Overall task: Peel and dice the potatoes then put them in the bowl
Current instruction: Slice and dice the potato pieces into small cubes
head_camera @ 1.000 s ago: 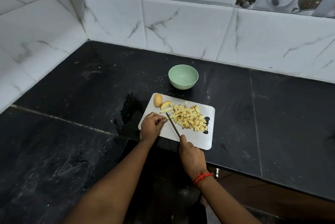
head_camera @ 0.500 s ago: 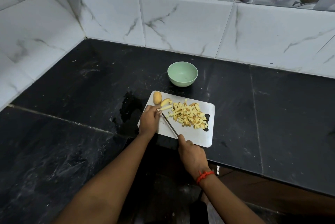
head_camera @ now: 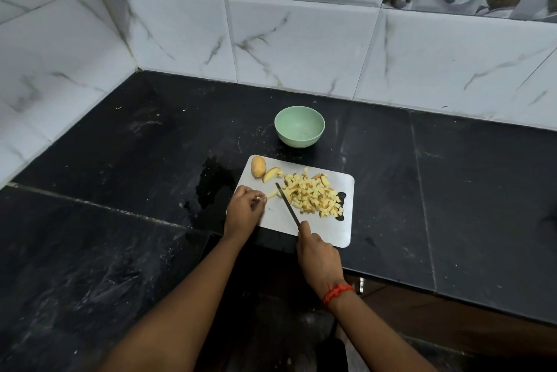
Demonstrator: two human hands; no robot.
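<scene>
One whole potato (head_camera: 258,167) and a wedge (head_camera: 272,174) are being left uncut at the far-left corner of the cutting board (head_camera: 331,230), while a strip (head_camera: 272,193) is being pinched by the left hand (head_camera: 244,209) beside the knife (head_camera: 287,205) gripped by the right hand (head_camera: 319,257). Diced pieces (head_camera: 313,195) are being heaped right of the blade, none yet in the bowl (head_camera: 300,127) just beyond, and the board is being kept close to the front edge of the counter (head_camera: 452,190).
</scene>
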